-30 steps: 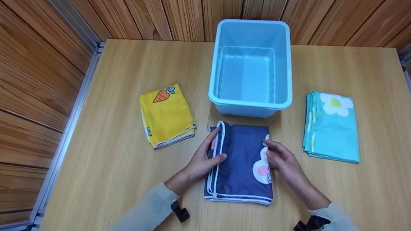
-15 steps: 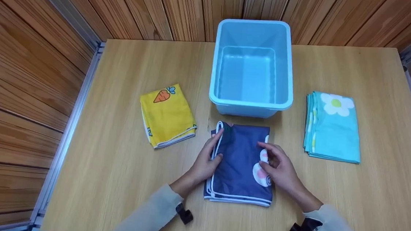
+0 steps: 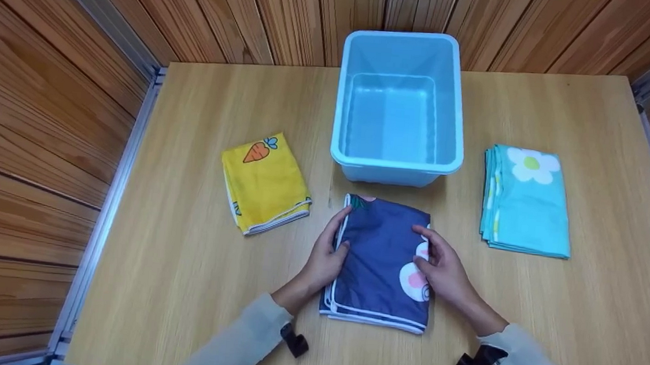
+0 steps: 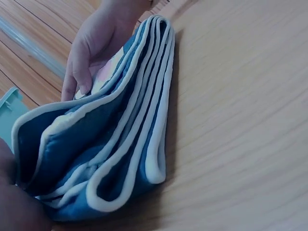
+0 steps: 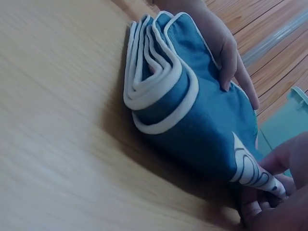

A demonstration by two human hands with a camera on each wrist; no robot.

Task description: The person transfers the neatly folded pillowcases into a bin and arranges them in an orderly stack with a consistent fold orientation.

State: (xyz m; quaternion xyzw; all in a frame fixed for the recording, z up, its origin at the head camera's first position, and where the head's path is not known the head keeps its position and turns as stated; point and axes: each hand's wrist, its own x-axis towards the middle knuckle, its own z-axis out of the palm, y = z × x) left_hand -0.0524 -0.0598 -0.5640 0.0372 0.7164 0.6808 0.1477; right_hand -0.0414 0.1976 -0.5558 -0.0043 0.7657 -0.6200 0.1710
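Note:
A folded navy cloth point(image 3: 380, 256) with white piping lies in front of the person, a white and pink printed figure along its right edge. My left hand point(image 3: 324, 263) holds the cloth's left edge, thumb on top and fingers along the side. On the opposite edge my right hand point(image 3: 443, 270) grips the cloth, its thumb over the print. In the right wrist view, the right hand's fingers point(image 5: 269, 202) curl round the edge beside the print. Several stacked layers of the cloth point(image 4: 144, 106) show at the near end in the left wrist view.
A light blue plastic bin point(image 3: 394, 166) with nothing in it stands behind the cloth. To the left lies a folded yellow cloth point(image 3: 269, 187) with a carrot print; to the right, a folded turquoise cloth point(image 3: 531, 216) with a white flower. Wooden panels point(image 3: 28, 124) border the table.
The navy cloth has turned slightly clockwise, its right side shifting toward the person. My right hand has moved in from beside the right edge and now grips it; the left hand has shifted slightly right.

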